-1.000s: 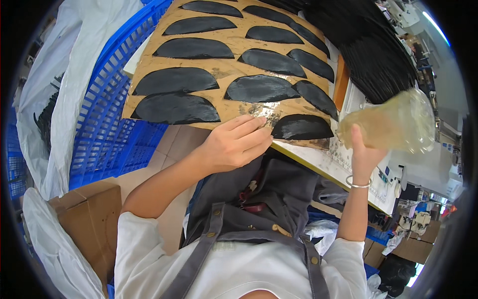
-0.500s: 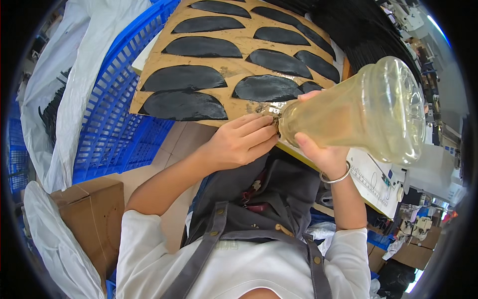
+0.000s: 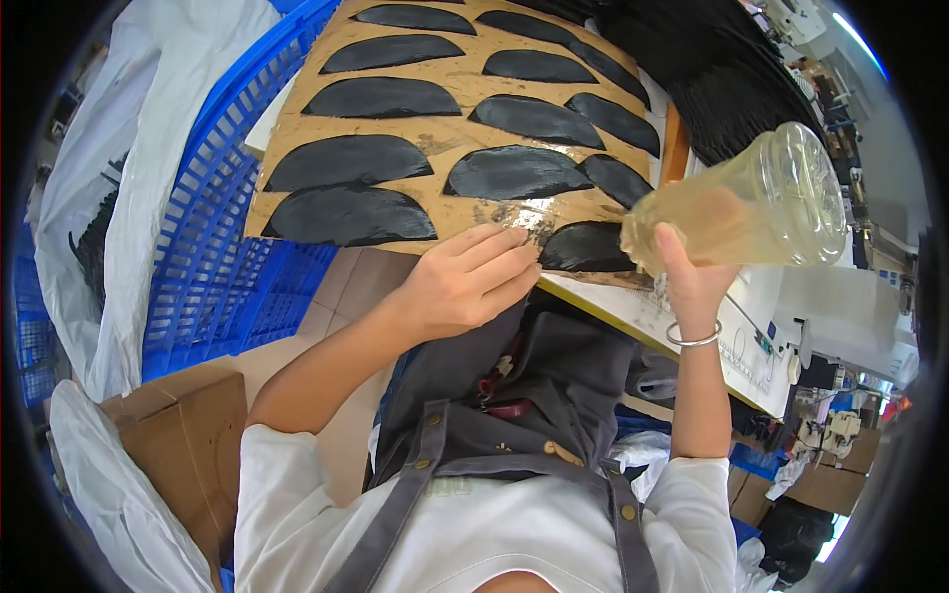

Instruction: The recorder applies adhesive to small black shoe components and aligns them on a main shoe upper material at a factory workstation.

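The blue plastic crate (image 3: 213,237) took up most of the left side, with white plastic sheeting (image 3: 109,198) draped over its edge. Across it and the worktop (image 3: 692,331) lay a big brown cardboard board (image 3: 455,133) covered in rows of black half-moon pieces (image 3: 346,163) — all flat, none overlapping as far as I could see. A heap of more black pieces (image 3: 712,69) was stacked off at the far right.

The clear plastic jar (image 3: 741,212) was up in the air over the board's right corner, tipped on its side with yellowish liquid inside. The right hand (image 3: 687,282) had it from underneath, grip wrapped around the end nearest the person, thumb up along the side, silver bangle (image 3: 692,338) on the wrist.

The left hand (image 3: 470,282) sat at the board's near edge, fingers loosely curled, tips pressed on a shiny wet-looking patch (image 3: 519,212) between two black pieces — not holding anything, just resting there. A cardboard box (image 3: 183,445) sat on the floor, lower left.
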Available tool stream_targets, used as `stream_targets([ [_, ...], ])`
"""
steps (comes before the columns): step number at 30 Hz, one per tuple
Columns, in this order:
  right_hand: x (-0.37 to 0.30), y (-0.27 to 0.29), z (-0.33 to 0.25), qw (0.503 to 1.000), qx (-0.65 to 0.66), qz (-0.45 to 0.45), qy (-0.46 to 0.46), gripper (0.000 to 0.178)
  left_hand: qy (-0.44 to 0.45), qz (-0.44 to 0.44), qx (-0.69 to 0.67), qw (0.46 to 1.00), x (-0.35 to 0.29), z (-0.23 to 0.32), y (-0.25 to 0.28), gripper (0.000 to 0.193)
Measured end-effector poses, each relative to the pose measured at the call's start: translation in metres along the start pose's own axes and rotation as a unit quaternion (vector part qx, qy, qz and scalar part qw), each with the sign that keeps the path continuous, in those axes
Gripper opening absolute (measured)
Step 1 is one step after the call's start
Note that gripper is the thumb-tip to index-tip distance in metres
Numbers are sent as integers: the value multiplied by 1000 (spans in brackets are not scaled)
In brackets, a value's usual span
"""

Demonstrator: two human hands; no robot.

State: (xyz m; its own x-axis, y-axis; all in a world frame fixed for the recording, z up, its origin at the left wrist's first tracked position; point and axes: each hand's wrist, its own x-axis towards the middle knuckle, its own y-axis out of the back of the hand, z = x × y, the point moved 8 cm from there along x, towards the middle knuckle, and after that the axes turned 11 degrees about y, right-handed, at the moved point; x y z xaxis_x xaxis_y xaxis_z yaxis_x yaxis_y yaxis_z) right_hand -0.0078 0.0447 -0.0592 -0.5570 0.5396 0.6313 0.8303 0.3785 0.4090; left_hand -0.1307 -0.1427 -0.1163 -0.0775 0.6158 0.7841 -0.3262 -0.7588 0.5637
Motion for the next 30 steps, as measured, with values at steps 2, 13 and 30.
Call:
stream_targets([
  [2, 1, 18, -1, 998, -65, 7, 7, 46, 11, -7, 5, 1000, -1, -2, 2, 23],
  [13, -16, -62, -58, 969, -45, -206, 126, 62, 13, -2, 0, 1000, 4, -1, -1, 22],
  [30, 6, 21, -12, 993, 114, 8, 17, 54, 13, -1, -12, 1000, 4, -2, 1, 20],
])
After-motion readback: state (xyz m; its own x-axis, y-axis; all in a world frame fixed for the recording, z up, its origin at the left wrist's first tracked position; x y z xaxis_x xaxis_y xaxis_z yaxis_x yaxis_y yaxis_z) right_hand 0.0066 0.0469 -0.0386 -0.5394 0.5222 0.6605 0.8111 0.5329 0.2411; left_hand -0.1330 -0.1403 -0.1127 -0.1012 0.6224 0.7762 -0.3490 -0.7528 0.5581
